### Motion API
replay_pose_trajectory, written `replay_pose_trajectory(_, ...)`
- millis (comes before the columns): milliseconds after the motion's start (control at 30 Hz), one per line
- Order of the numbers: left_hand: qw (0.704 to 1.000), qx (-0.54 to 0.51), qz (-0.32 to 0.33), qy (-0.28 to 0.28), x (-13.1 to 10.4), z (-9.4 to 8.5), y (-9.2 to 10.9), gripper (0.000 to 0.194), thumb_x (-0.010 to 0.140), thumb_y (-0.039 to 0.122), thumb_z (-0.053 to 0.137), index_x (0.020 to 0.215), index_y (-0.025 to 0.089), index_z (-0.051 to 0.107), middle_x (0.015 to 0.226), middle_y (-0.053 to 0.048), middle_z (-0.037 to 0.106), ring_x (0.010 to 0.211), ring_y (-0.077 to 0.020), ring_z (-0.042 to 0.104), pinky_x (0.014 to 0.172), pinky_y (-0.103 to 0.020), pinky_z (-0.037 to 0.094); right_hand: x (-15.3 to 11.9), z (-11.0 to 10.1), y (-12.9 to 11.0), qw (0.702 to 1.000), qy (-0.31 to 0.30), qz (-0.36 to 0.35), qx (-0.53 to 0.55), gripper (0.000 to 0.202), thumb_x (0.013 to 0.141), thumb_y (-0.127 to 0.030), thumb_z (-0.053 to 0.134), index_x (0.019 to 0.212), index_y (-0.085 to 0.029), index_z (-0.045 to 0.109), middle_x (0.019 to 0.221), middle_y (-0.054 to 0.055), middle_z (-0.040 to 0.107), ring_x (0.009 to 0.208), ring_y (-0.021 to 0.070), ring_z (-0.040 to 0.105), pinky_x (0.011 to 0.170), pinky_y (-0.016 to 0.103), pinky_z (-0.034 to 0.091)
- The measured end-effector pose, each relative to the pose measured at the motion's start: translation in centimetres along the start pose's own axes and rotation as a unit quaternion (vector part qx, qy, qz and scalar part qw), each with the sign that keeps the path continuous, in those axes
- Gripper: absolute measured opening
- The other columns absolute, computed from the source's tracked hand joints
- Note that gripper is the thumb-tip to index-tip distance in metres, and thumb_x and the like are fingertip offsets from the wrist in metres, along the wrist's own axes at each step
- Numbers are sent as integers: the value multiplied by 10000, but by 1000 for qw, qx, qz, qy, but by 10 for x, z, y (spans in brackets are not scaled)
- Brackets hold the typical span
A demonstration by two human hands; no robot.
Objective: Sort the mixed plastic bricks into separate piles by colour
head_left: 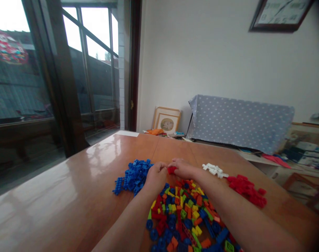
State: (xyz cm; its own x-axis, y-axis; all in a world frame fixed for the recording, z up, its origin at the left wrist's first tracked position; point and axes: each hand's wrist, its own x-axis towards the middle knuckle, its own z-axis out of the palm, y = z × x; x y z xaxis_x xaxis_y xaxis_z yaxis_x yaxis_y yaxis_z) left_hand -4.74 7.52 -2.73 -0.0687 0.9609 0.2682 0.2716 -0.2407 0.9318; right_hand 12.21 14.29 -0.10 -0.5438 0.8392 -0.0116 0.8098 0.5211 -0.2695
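Note:
Both hands meet beyond the mixed pile, near the middle of the table. My right hand (182,168) is closed on a red toy brick (172,170). Close beside it, my left hand (158,173) has its fingers pinched together; whatever they may hold is hidden. A heap of blue toy bricks (134,176) lies just left of my left hand. Below my hands spreads a mixed pile of toy bricks (184,213) in blue, red, orange, yellow and green, partly covered by my forearms.
White bricks (214,170) and a heap of red bricks (247,190) lie right of my right forearm on the glossy wooden table (77,196). A white sheet (127,133) rests at the far edge. Behind stands something under a dotted cloth (240,120).

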Motion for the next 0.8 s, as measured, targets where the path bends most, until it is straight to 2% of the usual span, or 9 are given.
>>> replay_pose_trajectory(100,1000,3,-2,0,-3,0,4,209,807,188,496,854,151,697,766,-15,648,728,-143,554,646,-225,398,-18,-10,-10,999,11,-29,21,244,784,-146,578,946,-204,752,990,44,718,933,188,610,843,253,422)
replay_pose_trajectory(200,1000,-5,-7,6,-4,0,7,205,802,186,503,863,150,695,794,-21,663,756,-148,571,679,-229,411,-47,-21,-28,998,13,-42,46,226,793,-157,571,948,-189,731,943,33,718,851,163,612,747,223,423)
replay_pose_trajectory(300,1000,-6,0,12,-4,1,7,205,798,186,508,873,144,695,831,-29,682,799,-156,584,711,-235,416,-85,-30,-50,992,-42,-69,93,150,808,-182,552,842,-195,697,799,-16,689,706,122,596,616,189,395)
replay_pose_trajectory(400,1000,2,4,2,-4,2,6,209,803,194,506,877,141,694,815,-27,679,787,-154,577,702,-233,409,-120,-31,-67,988,-97,-61,108,119,793,-207,583,858,-223,682,771,-34,683,659,116,583,565,198,354)
replay_pose_trajectory(467,1000,7,8,-4,-5,3,7,205,807,194,502,869,142,691,803,-25,670,778,-151,571,697,-231,403,-138,-26,-73,993,-97,-23,69,99,800,-330,641,833,-241,669,722,-36,673,603,120,550,515,222,293)
replay_pose_trajectory(567,1000,16,6,-14,-7,2,10,189,812,189,500,837,144,682,781,-21,651,751,-145,562,672,-225,392,-155,-13,-77,997,-78,9,-2,311,731,-553,715,754,-248,657,674,-17,651,577,141,506,503,257,226)
replay_pose_trajectory(633,1000,17,2,-19,-8,2,11,171,809,190,511,819,145,675,771,-19,641,735,-142,555,657,-222,385,-161,-5,-79,996,-81,22,-23,361,710,-608,712,732,-252,655,661,-6,642,570,151,501,505,265,213)
replay_pose_trajectory(700,999,18,6,-25,-8,2,12,157,804,195,522,798,146,671,754,-15,633,726,-140,549,649,-221,380,-164,-1,-81,996,-83,26,-26,324,738,-582,691,738,-259,658,672,1,652,578,157,518,511,266,221)
replay_pose_trajectory(800,998,33,18,-44,-8,3,12,158,801,205,524,766,151,668,715,-6,618,705,-139,543,628,-221,369,-166,1,-84,997,-70,23,-38,150,778,-412,658,754,-264,664,697,7,680,608,164,555,529,267,239)
